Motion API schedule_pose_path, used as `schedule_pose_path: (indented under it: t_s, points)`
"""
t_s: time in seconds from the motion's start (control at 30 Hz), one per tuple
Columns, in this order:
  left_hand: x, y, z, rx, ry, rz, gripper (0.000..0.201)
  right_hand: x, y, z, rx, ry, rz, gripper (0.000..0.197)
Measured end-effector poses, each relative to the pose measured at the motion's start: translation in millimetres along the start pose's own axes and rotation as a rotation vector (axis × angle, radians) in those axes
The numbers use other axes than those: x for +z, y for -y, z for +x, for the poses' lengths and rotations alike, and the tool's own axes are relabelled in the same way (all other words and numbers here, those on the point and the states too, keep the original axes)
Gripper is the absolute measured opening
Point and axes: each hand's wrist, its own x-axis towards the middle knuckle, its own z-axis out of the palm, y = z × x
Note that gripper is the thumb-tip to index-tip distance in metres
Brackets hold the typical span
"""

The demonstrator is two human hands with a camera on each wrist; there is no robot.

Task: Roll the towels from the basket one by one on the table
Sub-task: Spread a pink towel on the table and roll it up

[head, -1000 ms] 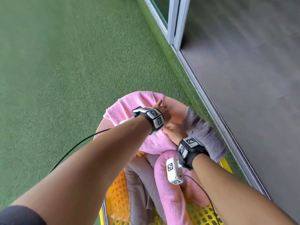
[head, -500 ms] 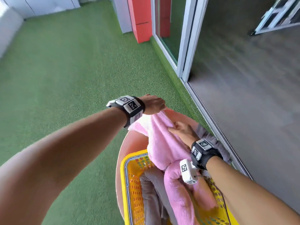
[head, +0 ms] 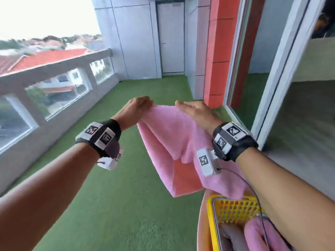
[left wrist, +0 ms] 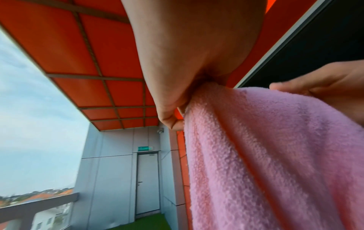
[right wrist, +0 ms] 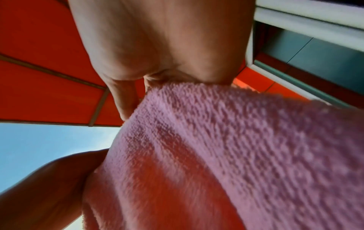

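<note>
A pink towel [head: 168,138] hangs in the air in front of me, above the far end of the yellow basket [head: 233,207]. My left hand [head: 140,105] grips its upper left corner in a fist [left wrist: 173,119]. Close beside it, my right hand [head: 192,108] lies over the top edge, and the right wrist view shows thumb and fingers [right wrist: 126,101] pinching the cloth [right wrist: 236,140]. The towel's lower part drapes down to the basket rim. Inside the basket lie a grey towel [head: 230,238] and another pink towel [head: 257,234]. Beside the basket, a strip of the peach table [head: 201,225] shows.
Green turf floor [head: 126,196] stretches ahead. A low parapet with glass panes [head: 54,91] runs along the left. On the right stand a red pillar [head: 217,60] and a sliding door frame [head: 272,78]. A white door [head: 171,38] closes the far end.
Both hands have lifted the pink towel from the table and basket up into the air. The left hand moved out to its corner. The head view tilted up toward the balcony.
</note>
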Motion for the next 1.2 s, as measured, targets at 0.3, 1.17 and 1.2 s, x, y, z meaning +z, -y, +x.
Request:
schedule_pose_path:
  t_s: [0.3, 1.17, 1.2]
  points:
    - [-37, 53, -218, -0.368, 0.075, -0.385, 0.030, 177, 7, -81, 0.024, 0.432, 0.035, 0.035]
    - [45, 49, -326, -0.474, 0.305, -0.727, 0.041, 228, -14, -203, 0.038, 0.231, 0.247, 0.033]
    - [51, 50, -332, -0.476, 0.294, -0.742, 0.042, 226, -17, -208, 0.049, 0.189, 0.263, 0.036]
